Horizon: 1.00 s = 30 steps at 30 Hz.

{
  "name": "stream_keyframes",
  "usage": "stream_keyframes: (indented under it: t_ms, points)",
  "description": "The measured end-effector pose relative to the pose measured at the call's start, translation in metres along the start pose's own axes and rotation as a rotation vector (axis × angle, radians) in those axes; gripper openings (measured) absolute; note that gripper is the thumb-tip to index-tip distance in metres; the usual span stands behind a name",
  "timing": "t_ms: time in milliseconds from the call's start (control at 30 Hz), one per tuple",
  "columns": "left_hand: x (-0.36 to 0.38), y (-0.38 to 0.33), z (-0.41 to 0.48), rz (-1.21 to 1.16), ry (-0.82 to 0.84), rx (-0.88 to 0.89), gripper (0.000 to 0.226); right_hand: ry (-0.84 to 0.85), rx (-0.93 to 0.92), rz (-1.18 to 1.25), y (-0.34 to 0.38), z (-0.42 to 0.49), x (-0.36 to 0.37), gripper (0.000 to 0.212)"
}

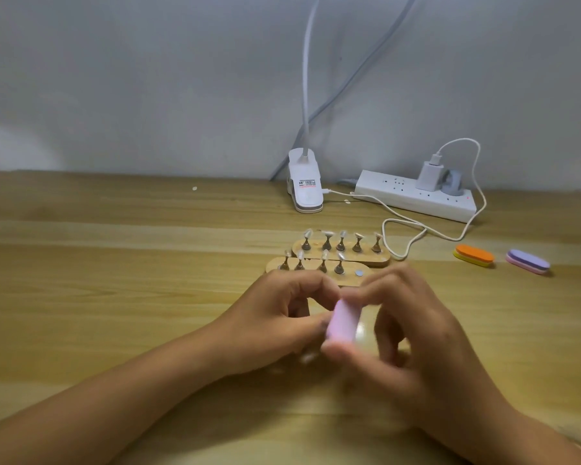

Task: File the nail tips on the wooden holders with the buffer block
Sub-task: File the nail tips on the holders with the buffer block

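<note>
The right hand (416, 330) holds a pale pink rectangular buffer block (343, 322) low over the light wooden desk (114, 263), its grip closed round the block with the thumb under the near end and the fingers curled over the far end. The left hand (275, 320) meets the block's left side with its fingers curled in. I cannot tell whether its grip holds anything, as blur hides it.

Just beyond the hands lie two oval wooden holders, the near one (275, 265) touching the far one (381, 258), both carrying clear nail tips (307, 233) on small metal stands.

To the right lie an orange-and-yellow oval buffer (473, 255) and a purple-and-pink oval buffer (527, 260). A white power strip (413, 196) sits by the wall.
</note>
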<state>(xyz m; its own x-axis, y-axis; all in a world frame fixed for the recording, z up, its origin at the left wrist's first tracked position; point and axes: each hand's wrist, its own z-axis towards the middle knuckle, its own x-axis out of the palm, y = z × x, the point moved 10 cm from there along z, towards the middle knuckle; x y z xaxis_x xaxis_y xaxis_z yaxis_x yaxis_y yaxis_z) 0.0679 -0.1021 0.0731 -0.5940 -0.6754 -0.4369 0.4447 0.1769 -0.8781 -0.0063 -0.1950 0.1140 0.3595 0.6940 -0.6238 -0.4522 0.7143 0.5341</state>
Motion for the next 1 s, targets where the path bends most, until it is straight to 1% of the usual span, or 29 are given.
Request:
stream_keyframes:
  t_ms: [33, 67, 133, 200, 300, 333, 433, 467, 567, 600, 733, 767, 833, 867, 933, 1000]
  points:
    - [0.001, 0.001, 0.0, -0.014, 0.006, -0.005, 0.012, 0.032, -0.035, 0.007, 0.005, -0.002, 0.005, 0.041]
    - [0.001, 0.001, 0.0, -0.021, 0.007, -0.008, 0.012, 0.039, -0.029, 0.025, 0.004, -0.001, 0.006, 0.04]
    - [0.0, 0.001, -0.001, -0.007, 0.003, -0.003, 0.011, -0.007, 0.035, 0.062, -0.005, 0.002, -0.003, 0.036]
    - [0.001, 0.0, -0.001, 0.022, 0.009, 0.012, 0.009, -0.047, 0.071, 0.031, -0.01, 0.004, -0.009, 0.035]
    - [0.002, -0.001, -0.001, 0.058, 0.014, 0.016, 0.013, -0.024, 0.024, -0.018, -0.005, 0.001, -0.003, 0.036]
    - [0.003, -0.002, -0.001, 0.068, 0.017, 0.023, 0.013, -0.029, 0.038, -0.015, -0.007, 0.001, -0.004, 0.036]
    - [0.002, -0.002, -0.002, 0.041, 0.008, 0.016, 0.01, -0.093, 0.154, 0.026, -0.019, 0.001, -0.015, 0.036]
    - [0.001, -0.002, -0.003, 0.035, 0.007, 0.017, 0.01, -0.081, 0.138, 0.008, -0.016, 0.002, -0.014, 0.036]
    - [0.004, -0.005, -0.002, 0.061, 0.025, 0.031, 0.012, 0.007, 0.0, -0.032, 0.002, 0.0, 0.0, 0.04]
    - [0.003, -0.005, -0.002, 0.069, 0.021, 0.033, 0.012, 0.008, 0.003, -0.024, 0.001, 0.0, 0.001, 0.039]
    - [0.003, -0.007, -0.003, 0.083, 0.016, 0.053, 0.012, -0.102, 0.166, 0.009, -0.02, 0.002, -0.017, 0.04]
    - [0.004, -0.007, -0.003, 0.081, 0.021, 0.053, 0.011, -0.091, 0.149, -0.025, -0.018, 0.002, -0.016, 0.04]
    - [0.004, -0.006, -0.003, 0.064, 0.023, 0.045, 0.012, -0.038, 0.058, -0.088, -0.006, 0.001, -0.006, 0.039]
    - [0.004, -0.004, -0.003, 0.055, 0.02, 0.04, 0.012, -0.024, 0.049, -0.087, -0.005, 0.0, -0.004, 0.038]
    - [0.003, -0.004, -0.003, 0.023, 0.011, 0.035, 0.012, -0.069, 0.148, -0.023, -0.017, 0.001, -0.011, 0.037]
    - [0.004, -0.003, -0.003, -0.033, 0.012, 0.019, 0.011, -0.152, 0.293, 0.118, -0.04, -0.001, -0.023, 0.036]
